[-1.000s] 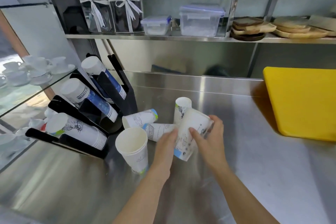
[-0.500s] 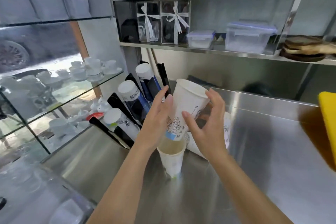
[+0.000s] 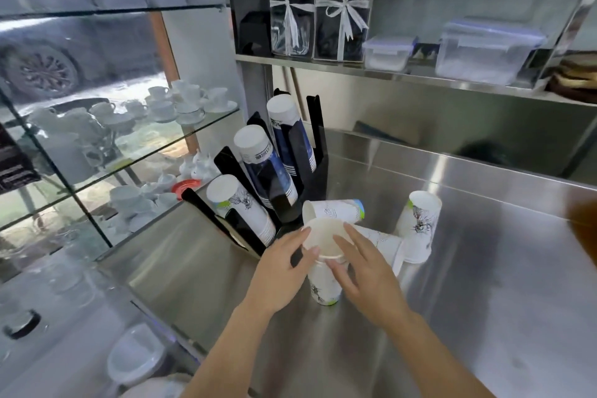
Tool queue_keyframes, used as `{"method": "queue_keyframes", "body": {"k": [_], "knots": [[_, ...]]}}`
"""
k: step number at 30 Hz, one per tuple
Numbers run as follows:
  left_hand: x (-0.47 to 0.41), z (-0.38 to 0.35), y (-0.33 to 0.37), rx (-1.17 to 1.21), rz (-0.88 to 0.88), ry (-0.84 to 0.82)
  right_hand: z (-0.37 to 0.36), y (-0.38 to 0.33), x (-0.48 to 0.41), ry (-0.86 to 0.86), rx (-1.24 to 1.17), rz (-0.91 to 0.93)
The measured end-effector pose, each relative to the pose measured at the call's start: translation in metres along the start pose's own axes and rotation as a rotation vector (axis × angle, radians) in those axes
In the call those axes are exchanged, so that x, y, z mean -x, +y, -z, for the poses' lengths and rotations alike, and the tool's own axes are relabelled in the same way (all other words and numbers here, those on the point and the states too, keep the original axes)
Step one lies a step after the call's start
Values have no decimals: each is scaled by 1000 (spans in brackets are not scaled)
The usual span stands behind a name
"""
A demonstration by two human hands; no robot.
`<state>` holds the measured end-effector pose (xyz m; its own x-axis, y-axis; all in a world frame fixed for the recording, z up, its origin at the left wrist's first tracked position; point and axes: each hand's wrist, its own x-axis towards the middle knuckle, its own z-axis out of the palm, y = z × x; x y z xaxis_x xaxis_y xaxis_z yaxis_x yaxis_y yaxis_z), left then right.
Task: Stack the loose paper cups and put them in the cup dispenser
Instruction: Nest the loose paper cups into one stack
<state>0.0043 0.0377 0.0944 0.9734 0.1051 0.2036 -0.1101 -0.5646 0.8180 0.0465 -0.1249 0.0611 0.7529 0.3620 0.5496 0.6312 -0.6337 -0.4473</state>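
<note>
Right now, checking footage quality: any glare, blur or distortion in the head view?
Head view: wide-angle bend in the shelf edges; glare streaks on the steel counter; glass shelves reflective and soft; both hands and the stacked cups fairly sharp.

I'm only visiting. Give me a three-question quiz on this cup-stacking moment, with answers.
1. True or false: the stack of cups under both hands stands upright on the steel counter.
2. How many loose cups lie on their sides behind it?
3. The upside-down cup stands on which side of the stack: A left, B right?

Key: 1 true, with left hand and right hand at its rim. 2 two. 3 B.
</note>
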Motion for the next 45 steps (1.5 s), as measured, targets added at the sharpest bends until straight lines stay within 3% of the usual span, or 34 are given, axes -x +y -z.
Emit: {"method": "queue_keyframes", "body": {"k": [5, 8, 11, 13, 15, 19, 24, 28, 31, 37, 45], "knots": [[-2, -12, -8, -73, -16, 81, 8, 8, 1, -103, 21, 8], [-10, -11, -5, -120, -36, 146, 16, 9, 0, -139, -93, -102], [-19, -8, 3, -7, -6, 151, 20, 9, 1, 77, -183, -268], [-29, -4, 7, 94, 91, 58, 22, 11, -3, 275, -190, -408], [-47, -1, 10, 179, 168, -77, 21, 19, -8, 350, -176, -564], [-89, 0, 24, 254, 329, -269, 19, 33, -11, 275, -348, -856], [-138, -11, 19, 182, 532, -525, 13, 39, -15, 152, -548, -1051], [-155, -25, 5, 81, 639, -635, 0, 48, -17, 146, -519, -1153], [-161, -39, -9, 109, 684, -757, -8, 50, -14, 172, -504, -1171], [-166, -50, -8, 249, 701, -739, -2, 46, -14, 287, -487, -1142], [-174, 6, 36, 366, 352, -668, 50, 9, -57, 531, -348, -810]]}}
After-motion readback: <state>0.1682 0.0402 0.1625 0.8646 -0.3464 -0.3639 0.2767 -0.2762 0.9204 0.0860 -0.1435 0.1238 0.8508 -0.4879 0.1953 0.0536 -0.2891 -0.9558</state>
